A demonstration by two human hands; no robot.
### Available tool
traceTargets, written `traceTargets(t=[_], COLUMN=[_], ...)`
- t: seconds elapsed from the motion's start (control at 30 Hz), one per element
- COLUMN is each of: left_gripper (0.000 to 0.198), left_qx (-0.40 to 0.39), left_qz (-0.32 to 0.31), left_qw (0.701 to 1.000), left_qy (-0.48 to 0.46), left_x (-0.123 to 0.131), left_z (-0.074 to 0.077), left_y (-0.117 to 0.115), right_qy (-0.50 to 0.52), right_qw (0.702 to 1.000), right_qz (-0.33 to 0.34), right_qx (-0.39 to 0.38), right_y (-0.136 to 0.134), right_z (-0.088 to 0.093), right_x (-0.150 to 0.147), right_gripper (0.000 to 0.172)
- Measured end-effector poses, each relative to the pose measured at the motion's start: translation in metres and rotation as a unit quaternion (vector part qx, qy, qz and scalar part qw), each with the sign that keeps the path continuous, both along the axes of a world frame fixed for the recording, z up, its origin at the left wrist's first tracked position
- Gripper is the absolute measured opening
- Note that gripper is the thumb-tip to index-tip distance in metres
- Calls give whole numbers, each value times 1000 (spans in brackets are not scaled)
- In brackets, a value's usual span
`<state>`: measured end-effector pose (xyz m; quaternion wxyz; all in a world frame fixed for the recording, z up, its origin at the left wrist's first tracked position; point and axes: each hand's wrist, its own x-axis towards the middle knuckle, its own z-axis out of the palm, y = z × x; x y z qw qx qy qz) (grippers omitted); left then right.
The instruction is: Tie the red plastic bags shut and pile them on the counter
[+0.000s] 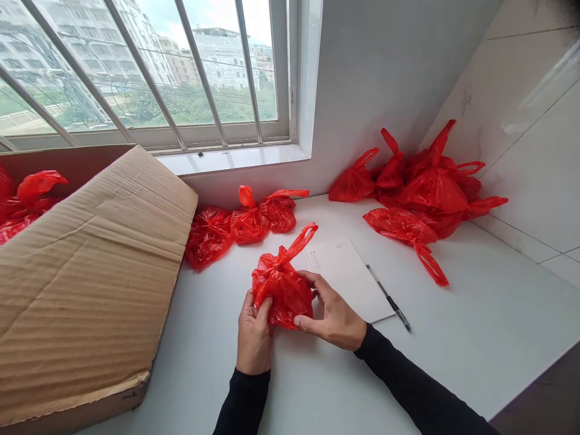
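A knotted red plastic bag [284,290] is between my two hands over the white tabletop, its tied handle loop pointing up and to the right. My left hand [254,335] grips the bag's lower left side, thumb in front. On the other side, my right hand [333,314] holds it with thumb and fingers curved around the edge. What the bag contains is hidden by the plastic. Just behind my right hand lie a sheet of white paper [351,275] with small handwriting and a black pen [389,299].
At left a cardboard box [90,266] with raised flap contains red bags [34,199]. Several tied red bags [249,223] sit along the wall beneath the barred window [194,72]. A larger heap of red bags [430,184] fills the back right corner.
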<state>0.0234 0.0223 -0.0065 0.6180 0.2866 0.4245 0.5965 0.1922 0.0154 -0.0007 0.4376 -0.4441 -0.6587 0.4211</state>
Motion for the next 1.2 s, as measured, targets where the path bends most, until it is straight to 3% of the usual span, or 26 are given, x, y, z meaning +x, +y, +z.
traceTargets(t=[0.23, 0.53, 0.7, 0.87, 0.93, 1.2], left_gripper=[48, 55, 46, 48, 50, 66], left_qx=[14, 28, 15, 14, 15, 56], left_qz=[-50, -80, -58, -36, -33, -82], left_qw=[997, 993, 997, 999, 999, 993], left_qy=[59, 76, 48, 6, 6, 65], left_x=[2, 1, 3, -1, -1, -1], left_z=[7, 7, 7, 5, 5, 2], left_y=[-3, -4, -4, -2, -2, -4], right_qy=[65, 76, 29, -25, -32, 10], right_qw=[994, 988, 992, 999, 999, 998], right_qz=[-67, -104, -115, -27, -6, -57], right_qx=[-61, -84, -45, 2, 5, -26], right_y=[7, 4, 5, 5, 4, 8], right_z=[-9, -6, -9, -6, -5, -6], right_x=[-1, -4, -2, 5, 6, 3], right_gripper=[48, 37, 41, 71, 76, 47])
